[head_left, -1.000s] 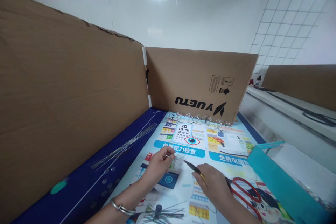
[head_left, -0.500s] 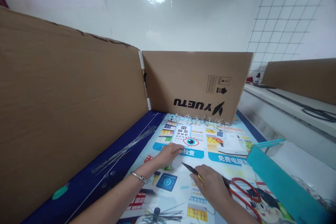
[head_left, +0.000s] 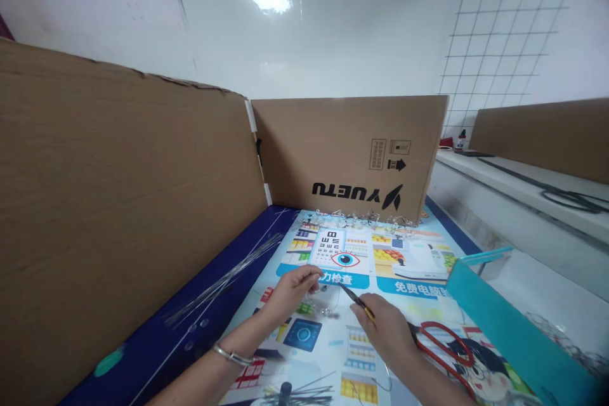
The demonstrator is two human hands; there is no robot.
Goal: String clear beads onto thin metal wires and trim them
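Observation:
My left hand (head_left: pixel 297 285), with a silver bangle at the wrist, is pinched closed around a thin wire piece (head_left: pixel 326 311). Clear bits hang on that piece below the fingers, too fine to make out fully. To its right, my right hand (head_left: pixel 387 327) is wrapped round dark long-nosed pliers (head_left: pixel 354 299) with a yellowish part by the fingers. The jaw tips point up-left, close to the wire; I cannot tell whether they touch it. Red-handled scissors (head_left: pixel 442 349) lie on the printed table cover (head_left: pixel 328 355), partly behind my right hand and forearm.
Cardboard panels (head_left: pixel 337 146) wall the left and far sides. Small clear wire pieces (head_left: pixel 361 219) line the far edge. Straight wires (head_left: pixel 228 276) lie left, with more wires (head_left: pixel 304 393) in front. A teal-sided box (head_left: pixel 509 323) at right holds wire pieces.
My left hand has moved slightly left and down, bringing the hanging wire piece into clearer view. The pliers have shifted a little right and their tips up. The view has turned slightly.

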